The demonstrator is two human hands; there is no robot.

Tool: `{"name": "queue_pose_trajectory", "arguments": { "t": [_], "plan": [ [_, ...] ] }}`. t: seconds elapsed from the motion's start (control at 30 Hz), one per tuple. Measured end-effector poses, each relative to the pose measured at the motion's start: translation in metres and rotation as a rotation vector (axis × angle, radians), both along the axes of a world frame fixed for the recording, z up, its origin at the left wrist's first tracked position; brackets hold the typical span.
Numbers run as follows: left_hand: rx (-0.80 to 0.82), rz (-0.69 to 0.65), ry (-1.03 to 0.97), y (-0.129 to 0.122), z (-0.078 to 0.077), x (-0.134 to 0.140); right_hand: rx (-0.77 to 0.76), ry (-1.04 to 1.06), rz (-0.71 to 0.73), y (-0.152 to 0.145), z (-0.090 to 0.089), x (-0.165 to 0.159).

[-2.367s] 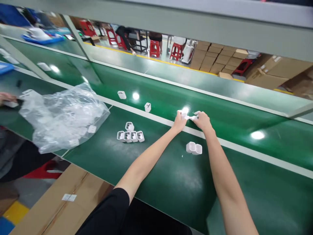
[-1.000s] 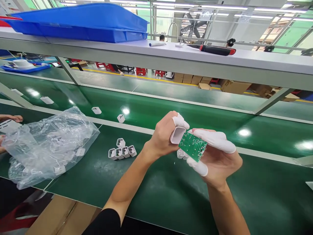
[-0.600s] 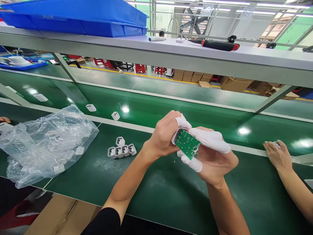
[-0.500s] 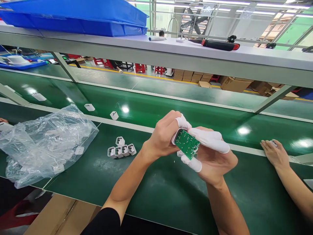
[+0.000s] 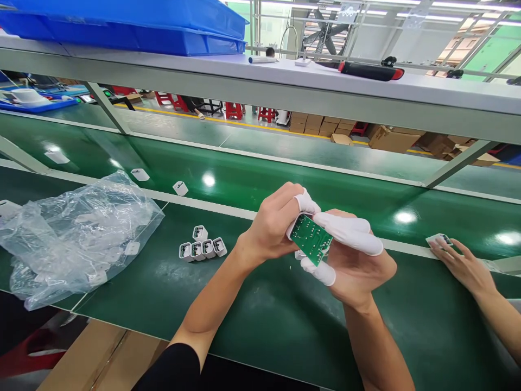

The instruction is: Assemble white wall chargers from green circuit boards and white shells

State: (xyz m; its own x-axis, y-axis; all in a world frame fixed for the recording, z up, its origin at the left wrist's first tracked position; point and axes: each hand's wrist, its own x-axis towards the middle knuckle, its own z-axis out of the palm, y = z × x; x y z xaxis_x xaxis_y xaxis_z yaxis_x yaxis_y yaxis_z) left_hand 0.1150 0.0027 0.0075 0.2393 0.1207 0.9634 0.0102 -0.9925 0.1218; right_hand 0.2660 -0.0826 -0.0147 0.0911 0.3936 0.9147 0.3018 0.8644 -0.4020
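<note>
"Where is the circuit board (image 5: 311,239)?"

"Over the tabletop (image 5: 252,320), in from its front edge, between the hands. The left hand (image 5: 271,220) is wrapped round a white casing (image 5: 289,231); the right hand (image 5: 360,260) pinches the board's outer end."

"Its long axis?"

"Slanting leftward from the right hand to the casing's mouth, its inner end seemingly just inside. The right hand is nearer the exposed part."

"And beyond?"

"Five small housings (image 5: 209,255) left of the hands, short of the tabletop's far edge."

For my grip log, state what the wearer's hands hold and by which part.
The left hand grips a white housing around its sides, near the open end; the right hand holds a green circuit board by its edges.
</note>
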Motion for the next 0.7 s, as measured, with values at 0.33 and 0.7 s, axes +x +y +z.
{"name": "queue_pose_trajectory", "arguments": {
  "t": [0.33,0.7],
  "plan": [
    [0.000,-0.029,-0.013,0.0016,-0.0020,0.0000,0.024,-0.037,0.017,0.0004,0.0010,0.0008],
    [-0.017,-0.004,0.025,-0.0017,0.0004,-0.0021,0.041,-0.024,0.048,-0.0010,0.0074,-0.0016]
  ]
}}
